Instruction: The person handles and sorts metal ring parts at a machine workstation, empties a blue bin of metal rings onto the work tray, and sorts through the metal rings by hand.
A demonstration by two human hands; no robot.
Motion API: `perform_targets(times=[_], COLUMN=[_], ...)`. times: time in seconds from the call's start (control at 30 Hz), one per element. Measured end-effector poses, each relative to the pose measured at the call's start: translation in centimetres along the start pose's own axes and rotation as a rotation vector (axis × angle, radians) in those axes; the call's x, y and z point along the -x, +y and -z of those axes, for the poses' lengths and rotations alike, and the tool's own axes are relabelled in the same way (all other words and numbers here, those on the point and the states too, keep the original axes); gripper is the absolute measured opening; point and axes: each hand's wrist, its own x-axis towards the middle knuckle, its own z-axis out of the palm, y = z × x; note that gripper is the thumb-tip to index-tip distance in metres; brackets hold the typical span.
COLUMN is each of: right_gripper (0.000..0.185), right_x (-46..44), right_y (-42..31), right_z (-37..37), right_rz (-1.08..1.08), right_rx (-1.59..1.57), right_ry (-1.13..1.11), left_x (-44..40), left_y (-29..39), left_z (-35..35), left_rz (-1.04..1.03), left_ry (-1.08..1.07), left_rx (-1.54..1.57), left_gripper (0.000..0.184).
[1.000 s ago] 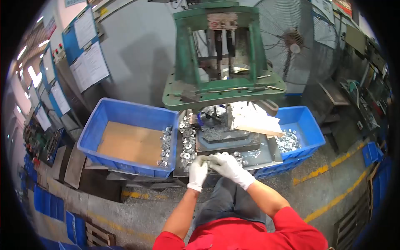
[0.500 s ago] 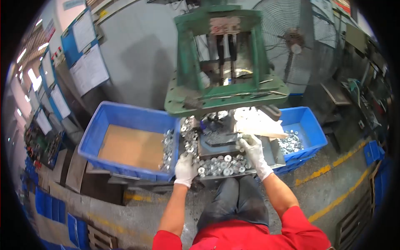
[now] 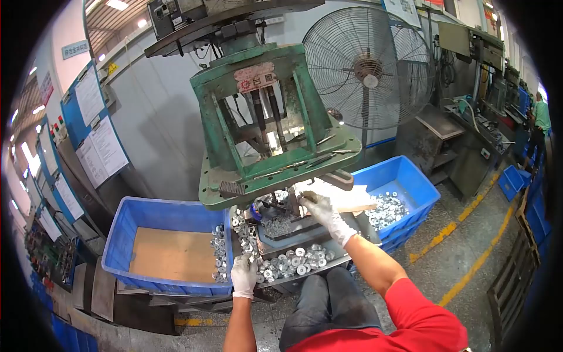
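Observation:
My left hand [image 3: 244, 276], in a white glove, is at the left corner of the metal work tray, beside a heap of small round metal parts [image 3: 298, 261]. Its fingers are curled together, and whatever they hold is hidden. Under the front of the green machine [image 3: 275, 167], my gloved right hand [image 3: 326, 216] reaches in with fingertips drawn together. I cannot make out what is in them. Behind that hand lies a pale sheet [image 3: 346, 196], and a dark plate [image 3: 293, 226] with metal shavings sits to its left.
On the left stands a blue bin [image 3: 167, 284] with a brown board and metal parts inside. Another blue bin [image 3: 404, 173] at right holds more parts. A large fan [image 3: 369, 73] stands behind the machine. A person [image 3: 539, 120] is far off at right.
The view has swung, so the machine and bins appear shifted left and more of the fan shows. My right hand has moved further in toward the machine; my left hand stays by the parts.

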Motion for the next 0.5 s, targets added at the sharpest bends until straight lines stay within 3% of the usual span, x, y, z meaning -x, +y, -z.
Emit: perform_targets(times=[0.1,0.17,0.23,0.27,0.37,0.4,0.43,0.47,0.5], right_gripper=[0.043,0.043,0.044,0.042,0.045,0.042,0.033,0.024,0.020], right_x=[-1.5,-4.8,-4.7,-3.8,-0.2,1.2,3.6,4.6,6.7], right_y=[-2.3,2.8,0.4,-1.0,-2.9,-1.4,-3.5,-2.9,-5.1], right_z=[0.9,-1.1,0.2,0.1,-0.2,-1.2,-1.4,-2.2,-2.5], right_rz=[-0.175,-0.079,-0.043,-0.065,-0.053,0.068,-0.045,0.250,0.295], right_rx=[0.135,-0.046,0.182,0.083,0.032,0.033,-0.101,0.056,-0.081], right_ry=[-0.086,-0.038,-0.050,-0.037,0.158,0.189,-0.035,-0.134,-0.221], left_x=[-0.4,-0.2,0.2,0.3,0.3,0.2,0.3,0.4,0.4], left_y=[0.6,0.6,0.5,1.2,3.1,3.7,4.1,4.5,4.9], left_z=[0.3,0.2,0.0,-0.1,0.2,-0.1,-0.2,-0.3,-0.5], left_rz=[-0.017,0.079,0.209,0.387,0.397,0.419,0.413,0.409,0.400], left_ry=[0.106,0.104,0.060,0.011,0.021,0.026,0.000,-0.031,-0.064], left_rx=[0.077,0.113,0.344,0.733,0.982,1.067,1.079,1.088,1.097], left_gripper=[0.032,0.034,0.037,0.038,0.040,0.038,0.037,0.036,0.036])
